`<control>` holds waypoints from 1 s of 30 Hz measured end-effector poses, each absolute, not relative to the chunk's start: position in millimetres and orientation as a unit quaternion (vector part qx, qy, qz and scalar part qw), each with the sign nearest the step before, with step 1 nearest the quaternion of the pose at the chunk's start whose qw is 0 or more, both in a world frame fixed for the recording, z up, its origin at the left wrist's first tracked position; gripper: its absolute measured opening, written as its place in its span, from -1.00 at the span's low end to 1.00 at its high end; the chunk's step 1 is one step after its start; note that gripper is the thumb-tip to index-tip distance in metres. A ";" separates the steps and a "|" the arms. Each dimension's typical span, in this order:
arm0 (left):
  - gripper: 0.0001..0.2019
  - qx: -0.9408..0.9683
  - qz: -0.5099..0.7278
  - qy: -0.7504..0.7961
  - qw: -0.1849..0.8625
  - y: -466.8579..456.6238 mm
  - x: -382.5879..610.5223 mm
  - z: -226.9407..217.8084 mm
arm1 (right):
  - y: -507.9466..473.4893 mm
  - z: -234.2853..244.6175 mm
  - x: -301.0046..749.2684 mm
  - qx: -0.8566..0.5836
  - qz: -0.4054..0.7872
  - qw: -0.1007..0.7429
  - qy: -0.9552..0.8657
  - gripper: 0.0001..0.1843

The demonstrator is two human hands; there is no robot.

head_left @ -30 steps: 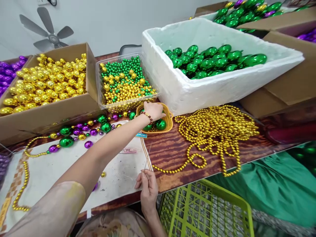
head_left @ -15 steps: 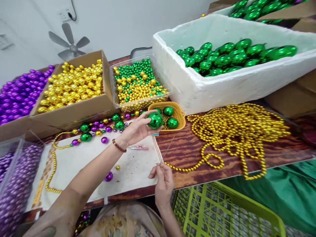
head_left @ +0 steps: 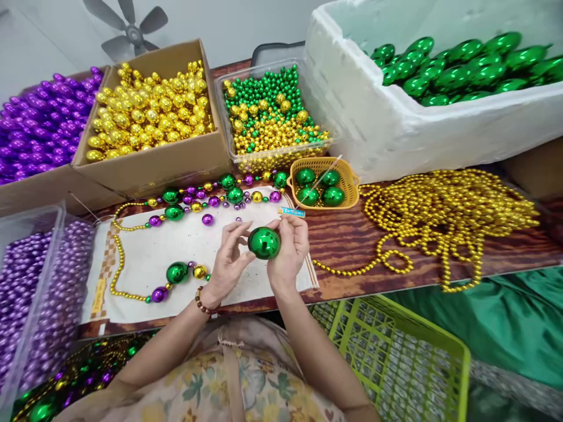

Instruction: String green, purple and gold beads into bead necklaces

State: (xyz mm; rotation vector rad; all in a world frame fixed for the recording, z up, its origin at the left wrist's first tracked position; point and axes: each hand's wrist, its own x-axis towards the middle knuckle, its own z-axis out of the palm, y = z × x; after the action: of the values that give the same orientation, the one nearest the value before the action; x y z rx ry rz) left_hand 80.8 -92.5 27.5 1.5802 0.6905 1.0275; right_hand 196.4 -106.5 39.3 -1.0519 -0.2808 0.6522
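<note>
My left hand [head_left: 229, 258] has its thumb and fingertips on the left side of a large shiny green ball bead [head_left: 264, 242]. My right hand [head_left: 288, 252] touches the ball's right side, and its fingers pinch a long thin needle [head_left: 323, 177] that points up and right. Both hands are over the white cloth [head_left: 136, 252]. On it lies a strand of gold beads [head_left: 118, 272] with a green ball [head_left: 176, 272], a purple ball [head_left: 159, 294] and a gold ball [head_left: 200, 272] close to my left wrist. More gold bead chain [head_left: 338, 271] runs right from behind my right hand.
An orange basket [head_left: 357, 186] holds several green balls. Behind are a cardboard box [head_left: 153, 161] of gold beads, a clear tub [head_left: 224, 126] of small beads and a white foam box [head_left: 422, 138] of green ornaments. A gold chain pile [head_left: 453, 217] lies right; a green crate [head_left: 422, 328] stands below.
My left hand has brought the green ball back from the basket, down toward me. My right hand has risen to meet it. The view has shifted, and the strand near my left wrist now shows.
</note>
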 end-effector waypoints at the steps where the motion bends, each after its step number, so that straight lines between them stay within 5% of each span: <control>1: -0.50 0.680 0.447 0.301 0.498 -94.3 77.9 27.7 | -105.2 38.6 193.1 -0.495 0.287 0.807 -0.141 -0.79; 6: -0.53 0.789 0.464 0.285 0.283 -99.9 79.8 33.7 | -100.5 31.4 185.4 -0.552 0.182 0.790 -0.195 -0.83; 10: -0.45 0.790 0.484 0.310 0.216 -95.9 86.2 26.7 | -97.2 24.5 183.2 -0.573 0.163 0.769 -0.233 -0.82; 20: -0.58 0.777 0.461 0.279 0.326 -78.8 72.9 20.6 | -103.7 14.6 182.8 -0.588 0.159 0.752 -0.251 -0.82; 25: -0.46 0.737 0.503 0.319 0.320 -81.0 82.7 11.7 | -104.2 13.1 179.4 -0.594 0.146 0.741 -0.278 -0.80; 30: -0.55 0.742 0.507 0.300 0.319 -74.5 78.1 14.5 | -113.7 13.2 187.7 -0.584 0.185 0.742 -0.272 -0.80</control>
State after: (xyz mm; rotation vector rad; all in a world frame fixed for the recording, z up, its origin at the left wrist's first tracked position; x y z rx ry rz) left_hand 78.1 -74.5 14.5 1.9515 0.7893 1.3330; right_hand 187.7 -113.7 13.2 -1.2804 -0.5973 0.4052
